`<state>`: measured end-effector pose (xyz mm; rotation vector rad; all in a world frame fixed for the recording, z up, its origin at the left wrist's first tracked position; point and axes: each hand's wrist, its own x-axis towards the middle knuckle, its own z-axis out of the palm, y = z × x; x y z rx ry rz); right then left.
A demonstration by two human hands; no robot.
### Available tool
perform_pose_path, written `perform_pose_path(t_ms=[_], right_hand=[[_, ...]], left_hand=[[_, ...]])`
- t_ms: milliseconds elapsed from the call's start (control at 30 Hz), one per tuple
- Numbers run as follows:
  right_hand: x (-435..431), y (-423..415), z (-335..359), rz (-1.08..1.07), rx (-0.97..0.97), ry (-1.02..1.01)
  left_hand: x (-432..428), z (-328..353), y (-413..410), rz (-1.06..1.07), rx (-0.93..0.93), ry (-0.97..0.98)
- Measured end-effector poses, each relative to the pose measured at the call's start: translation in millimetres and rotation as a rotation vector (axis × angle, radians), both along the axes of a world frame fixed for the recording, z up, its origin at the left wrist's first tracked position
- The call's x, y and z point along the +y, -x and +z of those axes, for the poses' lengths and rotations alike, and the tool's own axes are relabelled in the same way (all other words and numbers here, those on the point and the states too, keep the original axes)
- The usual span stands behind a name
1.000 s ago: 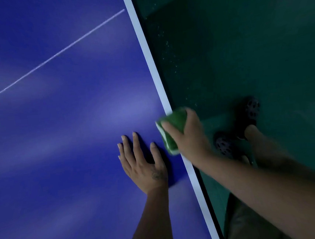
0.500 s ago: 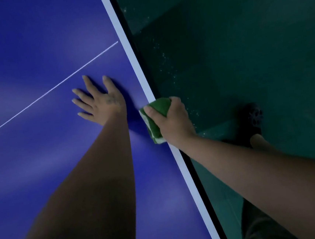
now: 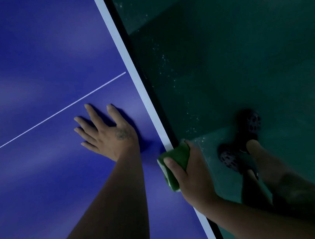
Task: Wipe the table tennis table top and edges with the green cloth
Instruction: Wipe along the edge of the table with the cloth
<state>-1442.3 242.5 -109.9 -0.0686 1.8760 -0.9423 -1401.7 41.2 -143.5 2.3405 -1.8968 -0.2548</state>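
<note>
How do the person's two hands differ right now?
The left hand lies flat, fingers spread, on the blue table top; the right hand curls round the green cloth at the white edge. The left hand's back bears a dark mark; none shows on the right hand. Both are bare.

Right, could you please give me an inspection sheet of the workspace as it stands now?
Surface: blue table top with a white edge band and a thin white centre line; pale sheen in patches.
Job's things: green cloth, wrapped over the table's edge.
Clutter: nothing seen.
Grippers: left hand lies flat on the table top, fingers spread; right hand grips the green cloth at the edge.
Cables: nothing seen.
Surroundings: dark green floor with pale specks; the person's dark perforated shoes beside the table.
</note>
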Motion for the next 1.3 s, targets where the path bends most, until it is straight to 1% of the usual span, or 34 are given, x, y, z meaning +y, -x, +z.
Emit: perform_pose_path(t_ms=[267, 367, 467, 533, 667, 767, 833, 933, 1133, 1200, 1300], right_hand=[[-187, 112, -20, 0.020, 0.057, 0.124], [-228, 140, -22, 0.048, 0.050, 0.140], [-218, 137, -22, 0.047, 0.049, 0.163], [-180, 117, -21, 0.050, 0.046, 0.178], [-80, 69, -12, 0.113, -0.036, 0.132], [-56, 50, -16, 0.089, -0.030, 0.067], [-74, 51, -15, 0.047, -0.024, 0.055], [-124, 73, -16, 0.008, 0.024, 0.067], [-251, 160, -27, 0.091, -0.013, 0.130], [-266, 170, -24, 0.103, -0.011, 0.143], [-246, 159, -20, 0.108, 0.023, 0.150]], left_hand=[[2, -1, 0, -0.009, -0.042, 0.029], [3, -1, 1, -0.014, -0.038, 0.032], [4, 0, 2, -0.018, -0.043, 0.043], [4, 0, 2, -0.018, -0.051, 0.049], [3, 0, 2, -0.026, -0.050, 0.037], [3, -2, 0, -0.018, -0.044, 0.025], [4, -2, 0, -0.024, -0.041, 0.041], [4, -1, 1, -0.029, -0.038, 0.064], [5, 3, 4, -0.033, -0.044, 0.061], [5, 4, 3, -0.034, -0.046, 0.067], [4, 3, 4, -0.039, -0.045, 0.075]])
